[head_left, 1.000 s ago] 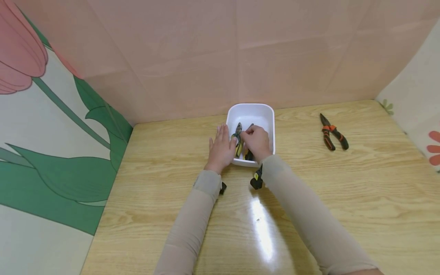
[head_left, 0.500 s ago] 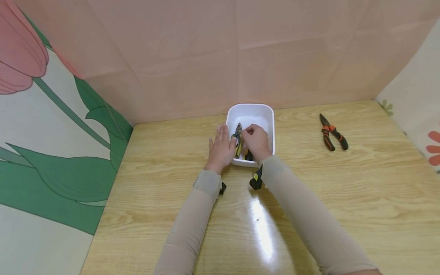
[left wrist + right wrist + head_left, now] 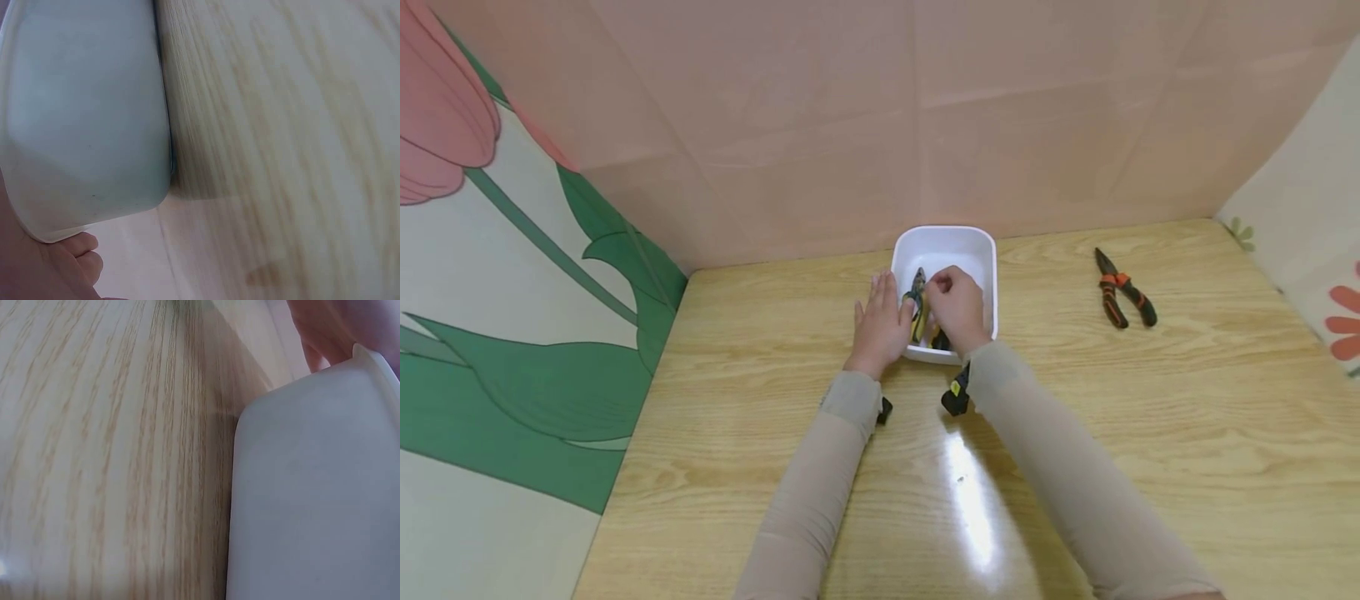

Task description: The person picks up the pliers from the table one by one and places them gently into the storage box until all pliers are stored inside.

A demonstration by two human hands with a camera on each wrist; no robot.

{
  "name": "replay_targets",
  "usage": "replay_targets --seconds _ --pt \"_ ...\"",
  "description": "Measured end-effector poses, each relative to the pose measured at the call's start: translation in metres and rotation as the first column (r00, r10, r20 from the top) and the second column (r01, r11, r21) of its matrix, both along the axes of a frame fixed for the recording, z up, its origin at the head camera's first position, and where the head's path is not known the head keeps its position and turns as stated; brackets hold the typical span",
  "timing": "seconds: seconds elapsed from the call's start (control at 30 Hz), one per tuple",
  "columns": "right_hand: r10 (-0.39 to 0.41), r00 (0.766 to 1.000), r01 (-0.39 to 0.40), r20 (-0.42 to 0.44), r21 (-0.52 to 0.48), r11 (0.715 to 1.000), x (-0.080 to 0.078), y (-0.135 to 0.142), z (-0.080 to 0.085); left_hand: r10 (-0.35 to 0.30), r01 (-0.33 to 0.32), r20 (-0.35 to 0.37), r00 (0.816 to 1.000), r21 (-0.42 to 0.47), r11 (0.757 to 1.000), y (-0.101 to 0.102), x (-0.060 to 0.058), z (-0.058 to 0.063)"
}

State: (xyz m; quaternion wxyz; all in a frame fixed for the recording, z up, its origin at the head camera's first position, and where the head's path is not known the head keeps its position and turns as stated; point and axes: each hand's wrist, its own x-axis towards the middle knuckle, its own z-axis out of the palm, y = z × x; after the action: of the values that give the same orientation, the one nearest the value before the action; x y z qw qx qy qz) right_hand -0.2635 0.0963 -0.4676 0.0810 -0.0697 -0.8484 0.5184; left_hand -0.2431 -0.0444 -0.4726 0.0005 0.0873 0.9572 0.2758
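Observation:
A white plastic bin (image 3: 955, 243) stands on the table; its outer wall fills much of the left wrist view and the right of the right wrist view. My left hand (image 3: 880, 329) lies along its left rim with straight fingers, thumb over the inside edge. Inside, on the left, lie yellow-and-green-handled pliers (image 3: 919, 315), jaws pointing away. My right hand (image 3: 961, 310) reaches into the bin with fingers curled and pinching at a tool with a yellow-and-black handle (image 3: 939, 338). That hand covers most of this tool.
Black-and-orange pliers (image 3: 1122, 289) lie with spread handles on the wooden table (image 3: 737, 367), right of the bin. A pink backdrop (image 3: 790, 150) rises behind the table. Flower-printed panels (image 3: 527, 367) flank both sides.
My right hand has shifted slightly, now covering the dark tip and red part of the tool that showed by its fingers a second ago. The left hand stays in place.

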Motion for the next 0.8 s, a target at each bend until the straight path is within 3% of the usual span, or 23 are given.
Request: replay_targets --seconds 0.3,0.53,0.7,0.8 --pt "-0.087 0.996 0.084 -0.033 -0.092 0.992 0.0002 0.0019 0.0035 0.002 -0.002 0.003 1.0 -0.005 1.0 -0.0012 -0.001 -0.0016" --pt "-0.159 0.987 0.148 -0.022 -0.267 0.952 -0.0029 0.0064 -0.0003 0.0 0.0 0.003 1.0 0.017 1.0 -0.0019 -0.0016 -0.003" --pt "-0.197 0.976 0.16 -0.095 -0.303 0.94 -0.0015 0.0058 0.0013 -0.001 0.001 0.006 1.0 0.031 1.0 -0.0022 -0.0008 -0.0019" --pt "-0.196 0.966 0.145 -0.166 -0.279 0.949 0.0007 0.0053 0.0033 0.001 -0.001 0.009 1.0 0.025 1.0 -0.0024 -0.0005 -0.0012"
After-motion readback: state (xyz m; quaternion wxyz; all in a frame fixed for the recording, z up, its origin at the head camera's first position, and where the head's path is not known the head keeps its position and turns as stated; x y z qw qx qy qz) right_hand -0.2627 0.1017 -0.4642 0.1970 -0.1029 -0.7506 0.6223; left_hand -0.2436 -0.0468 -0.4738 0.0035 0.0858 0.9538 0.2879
